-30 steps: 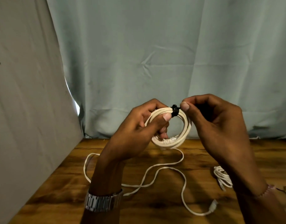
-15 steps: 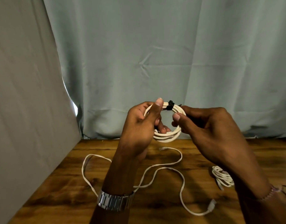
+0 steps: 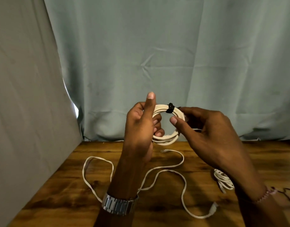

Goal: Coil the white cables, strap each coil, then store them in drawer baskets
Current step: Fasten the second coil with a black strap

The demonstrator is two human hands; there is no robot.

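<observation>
While both my hands hold it above the tabletop, the white coil wears a black strap on top.

Makeshift recording corner: draped cloth backdrop behind wooden table.

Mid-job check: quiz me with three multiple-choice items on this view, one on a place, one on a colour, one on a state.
1. Where does the loose cable lie?
A. on the wooden table
B. over the curtain
C. round the wrist

2. What colour is the strap on the held coil?
A. red
B. black
C. green

3. How is the coil held?
A. lying on the table
B. in one hand only
C. off the table, in both hands

Answers: 1 A, it snakes across the wood. 2 B, a dark band wraps the white loops. 3 C, left hand and right hand both grip it.
</observation>
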